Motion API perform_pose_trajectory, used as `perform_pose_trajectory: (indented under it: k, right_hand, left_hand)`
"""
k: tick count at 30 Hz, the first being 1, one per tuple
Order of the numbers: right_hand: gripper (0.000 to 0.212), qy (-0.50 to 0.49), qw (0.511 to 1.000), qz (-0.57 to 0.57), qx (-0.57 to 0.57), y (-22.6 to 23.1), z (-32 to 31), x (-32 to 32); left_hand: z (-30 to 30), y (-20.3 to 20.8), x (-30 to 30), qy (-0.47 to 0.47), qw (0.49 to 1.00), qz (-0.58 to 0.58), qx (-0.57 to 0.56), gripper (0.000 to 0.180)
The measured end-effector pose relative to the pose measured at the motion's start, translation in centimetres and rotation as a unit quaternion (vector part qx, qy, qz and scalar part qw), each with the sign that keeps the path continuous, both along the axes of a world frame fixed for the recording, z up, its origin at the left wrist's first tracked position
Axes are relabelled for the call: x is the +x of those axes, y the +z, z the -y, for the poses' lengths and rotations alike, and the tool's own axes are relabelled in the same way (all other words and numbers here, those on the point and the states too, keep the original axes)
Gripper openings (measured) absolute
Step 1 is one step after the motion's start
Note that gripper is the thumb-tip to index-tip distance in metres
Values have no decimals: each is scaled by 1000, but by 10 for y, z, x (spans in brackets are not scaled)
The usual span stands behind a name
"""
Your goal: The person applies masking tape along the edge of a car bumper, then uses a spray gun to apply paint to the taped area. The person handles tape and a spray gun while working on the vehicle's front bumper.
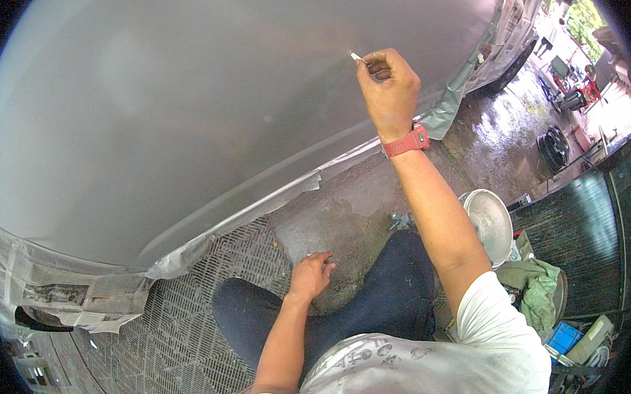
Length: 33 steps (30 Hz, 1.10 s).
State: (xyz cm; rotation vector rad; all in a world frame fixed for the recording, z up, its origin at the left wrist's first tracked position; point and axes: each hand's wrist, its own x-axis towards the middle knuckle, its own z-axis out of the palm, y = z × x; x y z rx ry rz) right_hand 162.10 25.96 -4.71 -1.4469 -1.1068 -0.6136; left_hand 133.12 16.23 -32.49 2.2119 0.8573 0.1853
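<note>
A large smooth grey car body panel (pixel 179 97) fills the upper left and middle of the head view. My right hand (pixel 389 84), raised in front of this panel, pinches a small white stick (pixel 354 56) between thumb and fingertips. The stick's tip points up and left at the grey surface; whether it touches cannot be told. A red watch (pixel 407 143) is on my right wrist. Low between my bent knees, my left hand (pixel 311 275) hangs with its fingers loosely apart, holding nothing. Masking newspaper (pixel 61 293) covers the panel's lower left side.
Grey-green masking sheet (pixel 461 90) edges the panel's right end. A white bucket (pixel 492 224) stands beside my right arm, near a green cloth (pixel 541 288) and a blue box (pixel 565 337). Patterned grating (pixel 173 350) lies at left. A black wheel rim (pixel 554 148) is farther right.
</note>
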Motion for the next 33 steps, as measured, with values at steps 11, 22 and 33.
perform_pose_trajectory:
  k: [11,22,33]
  right_hand:
    - [10,-3,1000,-6,2,1,0,1]
    - [12,2,1000,0,10,-2,-4,3]
    - [12,2,1000,6,7,-2,-3,3]
  left_hand:
    - [-2,-4,-1,-8,1000,9,13,35]
    - [-2,-5,1,-5,1000,4,0,34]
    - [-2,-1,3,-5,1000,7,-18,35]
